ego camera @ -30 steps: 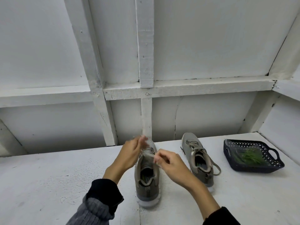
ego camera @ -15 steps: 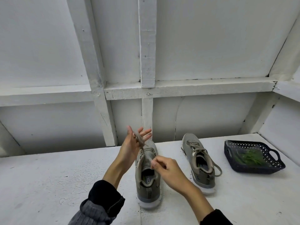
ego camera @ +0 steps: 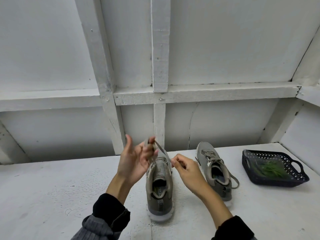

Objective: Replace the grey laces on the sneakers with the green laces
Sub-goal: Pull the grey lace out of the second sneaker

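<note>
Grey lace (ego camera: pixel 152 149) is gathered in the fingers (ego camera: pixel 147 151) of the left hand (ego camera: pixel 135 161), which holds it raised above the toe of the near sneaker (ego camera: pixel 159 184); a strand runs from those fingers down to the shoe's upper, so the lift looks meant to draw the lace up and out of the eyelets. The right hand (ego camera: pixel 185 168) sits just right of the same shoe, thumb and forefinger pinched together at the eyelet edge; whether a strand lies between them I cannot tell, but the pinch suits feeding the lace through or steadying the shoe against the pull. The near sneaker stands heel toward the person, opening up, which puts the eyelet rows within reach of both hands. The tongue area appears largely bare of lacing, so this shoe seems close to unlaced.

To the right, the second sneaker (ego camera: pixel 214 172) stands on the counter (ego camera: pixel 52 187) with its grey lace still threaded and its ends trailing loose. Farther right a dark basket (ego camera: pixel 297 181) holds the green laces (ego camera: pixel 270 168), well apart from both hands, seemingly parked there until the grey ones are out.
</note>
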Tool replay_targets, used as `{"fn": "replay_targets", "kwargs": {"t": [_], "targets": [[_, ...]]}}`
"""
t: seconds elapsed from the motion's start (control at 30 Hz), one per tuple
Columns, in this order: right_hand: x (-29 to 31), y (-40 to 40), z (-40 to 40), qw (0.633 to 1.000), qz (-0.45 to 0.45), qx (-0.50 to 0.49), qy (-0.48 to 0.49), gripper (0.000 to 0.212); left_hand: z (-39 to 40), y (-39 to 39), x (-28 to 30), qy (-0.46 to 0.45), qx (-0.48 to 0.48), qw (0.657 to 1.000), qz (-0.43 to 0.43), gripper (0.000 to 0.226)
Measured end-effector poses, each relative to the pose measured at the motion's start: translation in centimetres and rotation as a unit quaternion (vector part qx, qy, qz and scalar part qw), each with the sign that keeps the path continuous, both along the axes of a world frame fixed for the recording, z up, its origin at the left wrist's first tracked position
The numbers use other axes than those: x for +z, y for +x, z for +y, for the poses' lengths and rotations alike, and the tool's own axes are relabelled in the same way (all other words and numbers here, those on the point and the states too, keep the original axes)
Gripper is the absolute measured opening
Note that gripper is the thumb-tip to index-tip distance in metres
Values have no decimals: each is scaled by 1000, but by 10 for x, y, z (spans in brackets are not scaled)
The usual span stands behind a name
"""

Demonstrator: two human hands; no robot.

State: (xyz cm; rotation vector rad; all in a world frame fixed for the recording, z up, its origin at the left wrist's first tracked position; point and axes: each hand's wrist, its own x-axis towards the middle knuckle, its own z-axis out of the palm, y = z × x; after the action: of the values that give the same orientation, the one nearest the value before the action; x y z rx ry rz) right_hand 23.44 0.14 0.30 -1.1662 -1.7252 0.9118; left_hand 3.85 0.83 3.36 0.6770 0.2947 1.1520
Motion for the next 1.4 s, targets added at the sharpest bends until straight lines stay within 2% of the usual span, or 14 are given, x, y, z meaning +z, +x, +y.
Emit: {"fn": "replay_targets", "kwargs": {"t": [0.07,0.13,0.17,0.23,0.27,0.33,0.4,0.5,0.63,0.73,0.9,1.03,1.2,1.4], "targets": [[-5,-5,-6,999,-26,35,-15,27,7,2,0,-5,58,998,2,92],[-9,-10,-12,996,-51,70,-29,26,13,5,-3,2,111,982,153,100],[-9,-11,-15,994,-56,87,-39,25,14,7,-8,20,134,952,273,102],[-3,-12,-20,993,-25,103,-57,24,9,8,-16,99,140,856,488,89],[1,-11,-20,993,1,98,-58,24,6,7,-21,132,123,818,547,80],[10,-7,-16,997,43,59,-35,25,0,6,-25,158,78,799,576,72],[13,0,-8,997,68,11,-19,23,-6,7,-24,165,24,824,541,63],[10,8,2,995,95,-33,-12,25,-8,7,-17,128,-26,893,430,41],[2,6,2,996,87,-10,-26,27,-7,11,-15,44,-13,961,273,33],[-3,-3,-1,995,89,8,-49,22,-6,21,-18,-20,18,990,140,28],[-4,-10,-7,997,68,-2,-38,22,-4,31,-21,-108,49,992,53,24],[3,-11,-8,989,126,-15,-78,10,-5,32,-21,-149,57,987,15,27],[7,-11,-9,973,174,5,-155,7,-5,35,-16,-172,65,983,18,33],[9,-11,-7,966,187,15,-177,4,-2,37,-13,-196,64,977,49,35]]}}
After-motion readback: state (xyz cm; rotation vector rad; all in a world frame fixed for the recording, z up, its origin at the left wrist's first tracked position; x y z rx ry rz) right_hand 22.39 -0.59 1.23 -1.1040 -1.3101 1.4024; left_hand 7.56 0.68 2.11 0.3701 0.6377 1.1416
